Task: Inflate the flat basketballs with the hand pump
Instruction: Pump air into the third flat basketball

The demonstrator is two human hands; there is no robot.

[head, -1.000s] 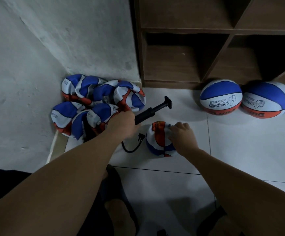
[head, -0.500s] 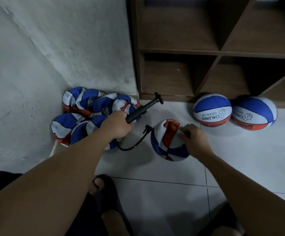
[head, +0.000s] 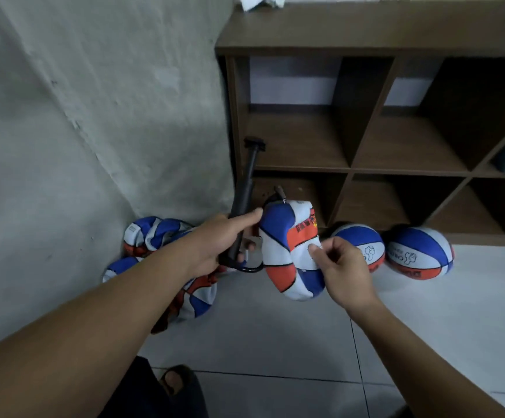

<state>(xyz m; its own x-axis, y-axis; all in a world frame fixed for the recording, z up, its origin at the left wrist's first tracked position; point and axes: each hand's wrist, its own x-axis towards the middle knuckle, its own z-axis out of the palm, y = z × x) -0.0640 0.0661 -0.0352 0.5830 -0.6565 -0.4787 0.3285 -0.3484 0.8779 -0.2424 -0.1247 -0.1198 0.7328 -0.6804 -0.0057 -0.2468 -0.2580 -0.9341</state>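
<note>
Head view: left hand (head: pixel 221 242) is gripping the hand pump (head: pixel 243 200) low on its barrel, handle pointing up; right hand (head: pixel 340 267) is pinching the flat basketball (head: pixel 290 251), lifted off the floor (head: pixel 275 342) before the shelf unit (head: pixel 366 164). Hose (head: pixel 246 268) is looping to the ball's top. Judgement: needle needs seating straight; keep ball steady before pumping.

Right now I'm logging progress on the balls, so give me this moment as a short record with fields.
left hand: grips hand pump, handle up
right hand: pinches flat ball, lifted off floor
hose: loops from pump base toward flat ball
flat pile: by wall corner
inflated balls: two, on floor by shelf
</note>
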